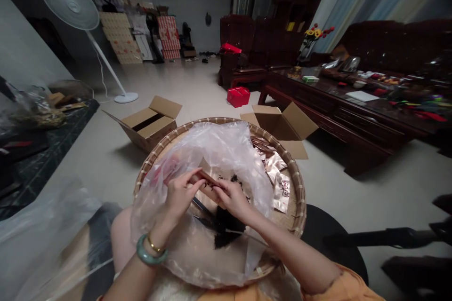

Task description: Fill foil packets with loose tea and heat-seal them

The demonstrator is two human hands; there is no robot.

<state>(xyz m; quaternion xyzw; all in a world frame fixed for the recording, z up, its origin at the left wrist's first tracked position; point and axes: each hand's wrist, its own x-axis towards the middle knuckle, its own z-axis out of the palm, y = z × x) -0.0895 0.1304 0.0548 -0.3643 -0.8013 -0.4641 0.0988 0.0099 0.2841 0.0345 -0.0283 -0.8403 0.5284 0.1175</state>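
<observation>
A small copper-coloured foil packet (pixel 212 193) is pinched between both hands above a round woven bamboo tray (pixel 300 188). My left hand (pixel 181 194) grips its upper left end, fingers closed. The fingers of my right hand (pixel 235 200) are closed on its right end. Beneath them, a crumpled clear plastic bag (pixel 226 138) spreads across the tray. Dark loose bits like tea leaves (pixel 226 240) lie in a heap on the plastic. A dark long-handled tool (pixel 202 206) rests beside the heap, partly hidden. Several copper foil packets (pixel 282 190) with dark lettering lie at the tray's right side.
Open cardboard boxes stand beyond the tray, one left (pixel 148 122) and one right (pixel 282 124). A red box (pixel 238 97) sits on the floor. At right is a dark wooden table (pixel 332 99); a white fan (pixel 70 4) stands at left. A black stool (pixel 335 244) is close at right.
</observation>
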